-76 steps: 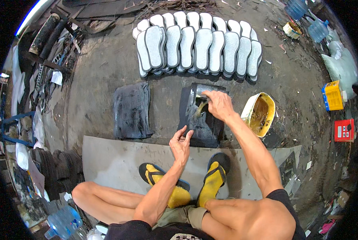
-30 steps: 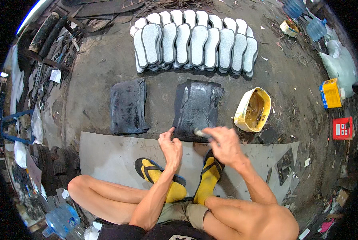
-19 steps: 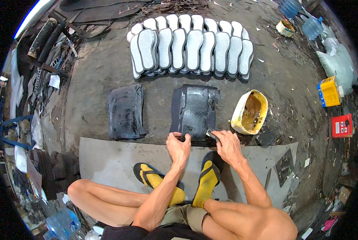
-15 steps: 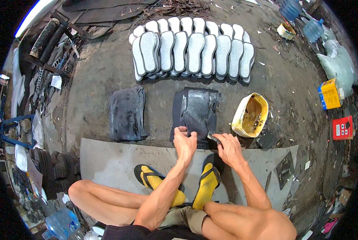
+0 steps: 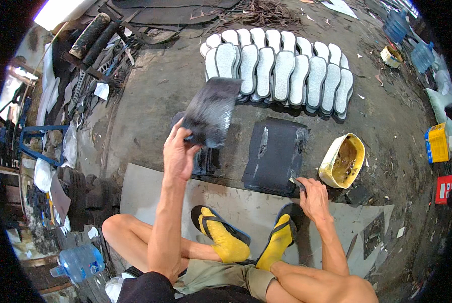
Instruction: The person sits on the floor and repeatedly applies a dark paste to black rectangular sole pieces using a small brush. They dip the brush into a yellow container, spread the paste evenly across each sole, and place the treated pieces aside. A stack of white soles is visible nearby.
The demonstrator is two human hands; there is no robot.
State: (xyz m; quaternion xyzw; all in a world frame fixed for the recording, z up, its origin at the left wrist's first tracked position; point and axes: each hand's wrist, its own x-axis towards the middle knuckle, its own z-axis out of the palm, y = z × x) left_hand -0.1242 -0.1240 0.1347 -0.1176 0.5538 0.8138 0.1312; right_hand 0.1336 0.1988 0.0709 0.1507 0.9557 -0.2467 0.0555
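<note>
My left hand (image 5: 178, 154) grips the lower left edge of a black sheet (image 5: 211, 111), holding it raised over the left pile of black sheets (image 5: 205, 160), which it mostly hides. The sheet's upper face has a wet-looking shine. A small flat spreader (image 5: 298, 185) is pinched in my right hand (image 5: 314, 198), close to the lower right corner of the right stack of black sheets (image 5: 274, 156). Pale smears mark that stack's edges. Just right of the stack stands a yellowish tub (image 5: 330, 166) with brown, sticky-looking stuff inside.
Rows of stacked sole-shaped pieces (image 5: 284, 76) with pale tops lie beyond the sheets. A grey mat (image 5: 155, 197) lies under my feet. A yellow-and-blue can (image 5: 437, 143) and a red box (image 5: 445, 190) are at the right; a water jug (image 5: 82, 263) is lower left.
My left hand has lifted the top sheet off the right stack and carried it left, over the left pile. My right hand stays by the right stack with the spreader. The view has shifted.
</note>
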